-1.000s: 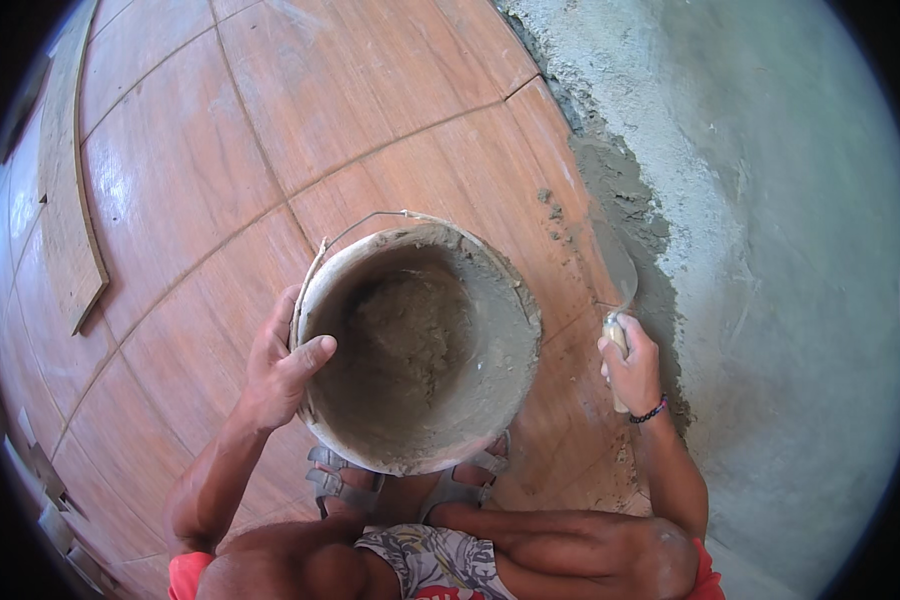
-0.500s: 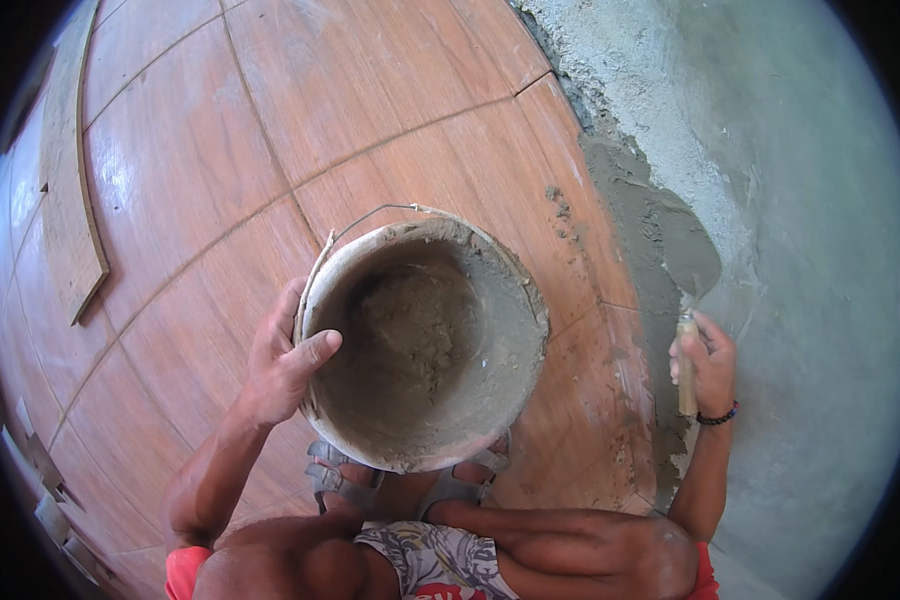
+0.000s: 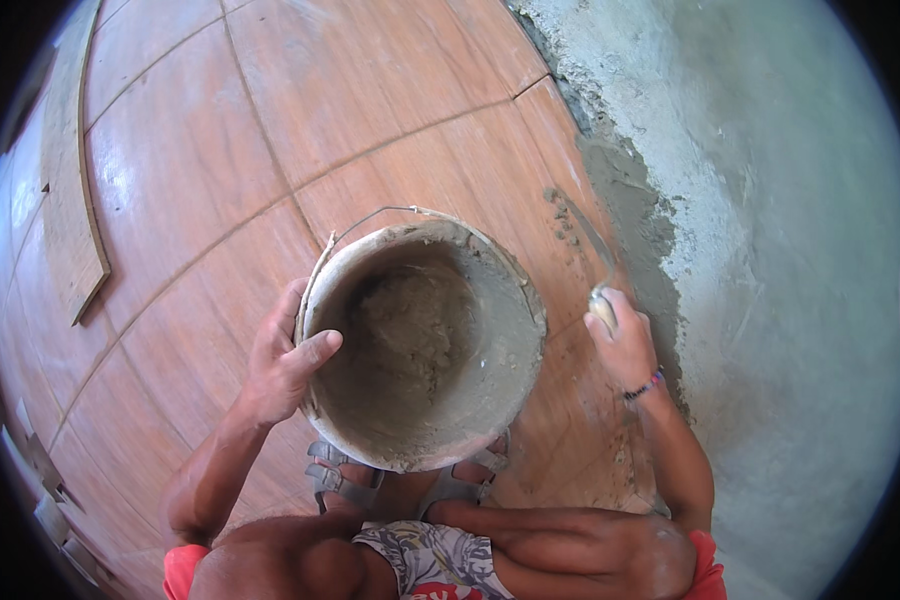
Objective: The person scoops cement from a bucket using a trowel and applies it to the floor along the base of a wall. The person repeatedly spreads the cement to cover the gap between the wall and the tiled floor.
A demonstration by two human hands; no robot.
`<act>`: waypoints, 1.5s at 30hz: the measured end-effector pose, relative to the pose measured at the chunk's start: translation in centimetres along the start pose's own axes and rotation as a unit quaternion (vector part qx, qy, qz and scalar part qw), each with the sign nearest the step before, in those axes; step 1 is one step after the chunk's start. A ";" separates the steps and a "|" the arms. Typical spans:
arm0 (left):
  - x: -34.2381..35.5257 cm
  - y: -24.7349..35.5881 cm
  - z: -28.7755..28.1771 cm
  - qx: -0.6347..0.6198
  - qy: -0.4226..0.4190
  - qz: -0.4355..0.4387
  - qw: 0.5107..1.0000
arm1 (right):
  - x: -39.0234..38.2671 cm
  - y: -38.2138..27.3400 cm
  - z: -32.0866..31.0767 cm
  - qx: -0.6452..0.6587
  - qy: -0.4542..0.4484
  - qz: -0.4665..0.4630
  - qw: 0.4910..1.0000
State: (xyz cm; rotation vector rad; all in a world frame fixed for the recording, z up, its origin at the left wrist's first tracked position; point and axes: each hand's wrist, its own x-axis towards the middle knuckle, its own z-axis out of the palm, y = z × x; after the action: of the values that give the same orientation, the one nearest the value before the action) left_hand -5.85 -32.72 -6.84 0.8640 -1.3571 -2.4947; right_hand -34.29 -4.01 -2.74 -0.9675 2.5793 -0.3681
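Clamping the bucket point(image 3: 505, 345) at its nine o'clock rim, the left grip point(image 3: 288, 360) is the only hold I can see; a slip there might tip it. At its three o'clock, the right grip point(image 3: 625, 345) wraps the trowel point(image 3: 602, 308); a steep blade point(image 3: 597, 243) could scratch the tiles point(image 3: 390, 110) beside the mortar point(image 3: 638, 215).

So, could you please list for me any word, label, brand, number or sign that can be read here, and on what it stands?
No complete text can be read.
Red cloth with white print at the lap: cut off by the lower edge.
Round, mortar-smeared bucket: no lettering visible.
Trowel with pale handle, in the right hand: none visible.
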 end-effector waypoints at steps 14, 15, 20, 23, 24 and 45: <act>0.0 0.0 0.2 0.010 0.007 -0.002 1.000 | 3.2 0.8 -7.1 0.264 -0.014 0.169 0.949; 0.0 0.0 0.1 0.015 0.004 -0.002 1.000 | 2.8 1.1 -7.7 0.271 -0.014 0.167 0.948; -0.1 0.0 0.2 0.013 0.005 -0.003 1.000 | 0.4 0.5 -10.0 0.264 0.024 0.180 0.947; -0.1 0.1 0.3 -0.001 0.007 -0.005 1.000 | -1.4 0.6 -9.5 0.263 0.068 0.158 0.950; 0.0 0.0 0.5 -0.008 0.003 -0.006 1.000 | -1.9 0.7 -9.1 0.261 0.087 0.148 0.950; 0.0 0.0 0.5 0.010 0.013 0.009 1.000 | 5.8 -1.5 -6.5 0.276 -0.024 0.162 0.947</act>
State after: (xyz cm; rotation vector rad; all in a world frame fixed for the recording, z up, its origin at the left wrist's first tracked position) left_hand -6.12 -32.34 -6.65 0.8808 -1.3778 -2.4516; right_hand -40.22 -8.25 2.24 -0.3437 2.3258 -0.8923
